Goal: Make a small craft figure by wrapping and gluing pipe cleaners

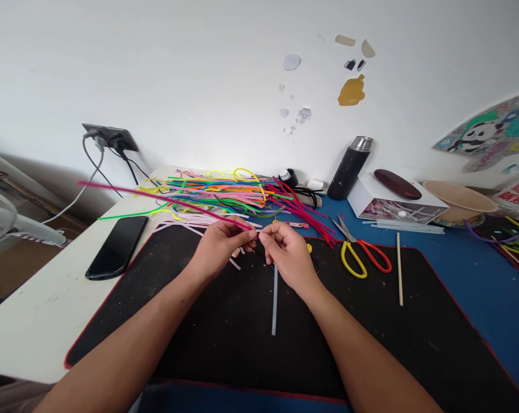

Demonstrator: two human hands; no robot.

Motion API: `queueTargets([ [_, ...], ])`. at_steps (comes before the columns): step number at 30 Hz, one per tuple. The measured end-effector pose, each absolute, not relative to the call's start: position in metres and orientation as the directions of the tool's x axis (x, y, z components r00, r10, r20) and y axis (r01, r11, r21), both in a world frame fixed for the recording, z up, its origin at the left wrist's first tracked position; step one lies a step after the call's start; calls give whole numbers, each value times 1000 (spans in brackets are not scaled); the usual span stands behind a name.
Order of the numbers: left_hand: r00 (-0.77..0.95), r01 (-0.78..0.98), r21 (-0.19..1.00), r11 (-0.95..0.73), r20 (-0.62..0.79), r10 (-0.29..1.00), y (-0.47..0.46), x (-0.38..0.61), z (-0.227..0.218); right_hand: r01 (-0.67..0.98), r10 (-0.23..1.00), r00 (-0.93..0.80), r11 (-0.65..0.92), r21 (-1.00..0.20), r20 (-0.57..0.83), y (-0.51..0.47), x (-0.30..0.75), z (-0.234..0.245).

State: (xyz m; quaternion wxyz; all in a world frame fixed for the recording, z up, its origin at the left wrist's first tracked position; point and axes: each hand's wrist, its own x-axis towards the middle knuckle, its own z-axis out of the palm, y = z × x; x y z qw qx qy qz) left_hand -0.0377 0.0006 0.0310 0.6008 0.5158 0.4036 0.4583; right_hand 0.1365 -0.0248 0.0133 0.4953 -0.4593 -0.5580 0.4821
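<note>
A long magenta pipe cleaner (165, 199) slants up to the left across the picture. Its near end is pinched by my left hand (223, 245), thumb against fingers. My right hand (287, 255) meets the left one fingertip to fingertip, its thumb and forefinger closed on the tip of the same pipe cleaner. Small pieces beneath the fingers are mostly hidden. Below my right hand a translucent glue stick (274, 307) lies on the black mat (225, 338). Behind both hands is a heap of pipe cleaners (216, 192) in many colours.
To the right lie scissors (354, 252) with yellow and red handles and a cream stick (399, 269). A phone (117, 248) rests at the left. Along the back are a black flask (349, 168), a white box (397, 198) and a bowl (460, 201).
</note>
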Motion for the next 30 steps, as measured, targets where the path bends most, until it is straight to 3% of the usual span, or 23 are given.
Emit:
queueTargets([
  [5,218,-82,996,44,-25,976,1,-39,30,224,984,-84,172,-959,156,-28,137,17],
  [10,238,-69,998,-2,18,971,1,-40,29,444,960,-120,281,-851,255,-30,137,17],
  [19,231,99,984,-149,123,965,-5,-39,24,599,949,-160,312,-737,272,-27,140,14],
  [23,230,57,992,-113,97,968,-3,-40,24,509,965,-138,264,-819,225,-26,139,12],
  [30,198,-238,964,117,-70,978,0,-35,25,113,984,-134,130,-985,114,-27,137,13],
])
